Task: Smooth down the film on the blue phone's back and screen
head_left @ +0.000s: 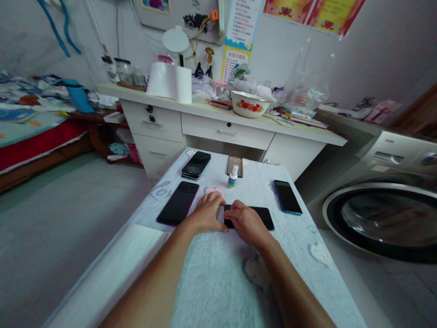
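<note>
A black smartphone (262, 217) lies flat and crosswise on the cloth-covered table, its left part hidden by my right hand. My left hand (207, 213) grips its left end, thumb at the near corner and index finger by the far one. Over the left part of the screen, my right hand (244, 219) has its fingers bunched in a pinch; what they hold, if anything, is hidden. Just beyond my left fingers is a pink pad (213, 190). A small white spray bottle (232, 177) with a blue label stands upright behind the phone.
A large dark tablet or phone (178, 202) lies left of my hands, with stacked phones (196, 164) behind it. Another phone (287, 197) is at the right, and a brownish one (235, 166) at the back. A white desk (225, 123) stands beyond; a washing machine (385, 182) is at the right.
</note>
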The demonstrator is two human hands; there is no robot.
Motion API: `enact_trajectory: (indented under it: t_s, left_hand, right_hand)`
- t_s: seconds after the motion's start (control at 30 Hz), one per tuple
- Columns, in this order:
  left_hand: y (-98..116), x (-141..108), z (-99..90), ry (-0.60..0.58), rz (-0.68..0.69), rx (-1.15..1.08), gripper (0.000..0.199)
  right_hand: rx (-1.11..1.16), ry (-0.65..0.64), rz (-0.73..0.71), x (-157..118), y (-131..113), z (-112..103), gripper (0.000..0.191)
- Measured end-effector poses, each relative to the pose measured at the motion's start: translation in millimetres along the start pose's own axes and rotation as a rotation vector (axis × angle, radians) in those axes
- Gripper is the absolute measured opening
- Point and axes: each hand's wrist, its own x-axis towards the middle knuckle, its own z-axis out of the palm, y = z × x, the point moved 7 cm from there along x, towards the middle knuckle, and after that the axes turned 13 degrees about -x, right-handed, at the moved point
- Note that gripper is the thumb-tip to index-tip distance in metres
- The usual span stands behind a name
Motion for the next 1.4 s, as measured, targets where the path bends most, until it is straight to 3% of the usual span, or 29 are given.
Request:
enact_trajectory:
  t_s: [0.53,1.03,1.27,1.4]
  left_hand:
    - [-1,0,-0.9,-0.03,-0.006,-0.018,0.082]
    - [-1,0,1.3,-0.027,-0.014,-0.002,0.076]
    - [-1,0,0.7,-0.025,-0.001,-0.002,0.077]
    - [1,0,-0.3,-0.041,-0.018,-0.012,0.076]
  right_hand:
    - [0.171,-0.052,-0.137,-12,-2,-6,0.033]
    - [-0.105,0.053,0.209,2,13,0,0.029]
    - [-0.176,0.077,0.3,5,23,4,0.027]
    - [-0.118,0.059,0.256,3,21,4,0.028]
